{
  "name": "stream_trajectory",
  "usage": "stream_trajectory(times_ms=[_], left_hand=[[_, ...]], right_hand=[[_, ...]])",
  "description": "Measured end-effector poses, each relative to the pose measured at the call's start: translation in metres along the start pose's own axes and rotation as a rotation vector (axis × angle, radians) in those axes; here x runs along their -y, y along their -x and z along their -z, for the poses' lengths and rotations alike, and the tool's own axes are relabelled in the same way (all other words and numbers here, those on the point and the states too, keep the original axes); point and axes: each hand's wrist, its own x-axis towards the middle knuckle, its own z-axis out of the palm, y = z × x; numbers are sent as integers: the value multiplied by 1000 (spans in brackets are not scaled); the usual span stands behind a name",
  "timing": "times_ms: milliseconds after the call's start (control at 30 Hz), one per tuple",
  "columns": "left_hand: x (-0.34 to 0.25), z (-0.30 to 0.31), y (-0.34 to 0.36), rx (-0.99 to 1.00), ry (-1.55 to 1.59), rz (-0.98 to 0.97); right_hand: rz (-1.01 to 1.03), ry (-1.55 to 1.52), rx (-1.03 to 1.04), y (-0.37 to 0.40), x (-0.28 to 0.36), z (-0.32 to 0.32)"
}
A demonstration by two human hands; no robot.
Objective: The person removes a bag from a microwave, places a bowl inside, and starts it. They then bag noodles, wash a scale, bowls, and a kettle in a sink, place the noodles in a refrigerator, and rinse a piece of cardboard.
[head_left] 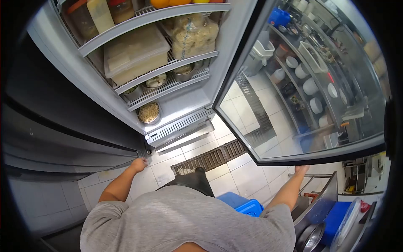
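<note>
My left hand hangs low beside the foot of the dark cabinet. Its fingers are loosely curled, and I see nothing in them. On the other side, my right hand is at the edge of the open glass fridge door; its fingers are partly hidden behind the frame. Before me stands the open fridge. On its shelves are a lidded plastic tub, a clear bag of pale food and metal bowls. A bowl of pale shreds sits on the fridge floor.
A dark cabinet lines the left. A drain grate crosses the tiled floor. Close by my right side are a blue container, a metal counter and metal bowls. Shelves of kitchenware show in the door glass.
</note>
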Motion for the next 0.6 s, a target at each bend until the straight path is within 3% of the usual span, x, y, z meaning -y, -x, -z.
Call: stream_trajectory(times_ms=[67,100,167,200,233,300,367,400,433,467,500,567,600], left_hand=[[9,-17,7,178,-133,15],[2,-17,8,163,-144,-2],[-11,-36,26,234,-247,-98],[-10,-52,18,294,-342,-160],[-17,-65,13,306,-351,-202],[-47,-73,3,288,-358,-308],[-104,-74,11,204,-291,-386],[-156,-54,45,203,-78,-516],[-204,-48,69,303,51,-684],[-261,-25,115,444,136,-841],[-294,-31,131,552,239,-1006],[-339,-27,176,876,411,-816],[-363,5,213,1138,362,-518]], right_hand=[[-21,23,-55,39,0,-6],[-13,0,-59,44,-6,-2],[52,55,24,50,-35,48],[136,174,-45,68,-43,57],[218,173,66,120,-32,41],[153,171,41,195,-29,28],[253,298,-66,254,-41,22],[434,401,-121,301,-41,3],[535,400,-213,331,-41,-9],[460,103,-199,371,-24,-36],[554,42,-159,410,-12,-57],[741,7,178,462,4,-86],[1013,232,251,463,-7,-82]])
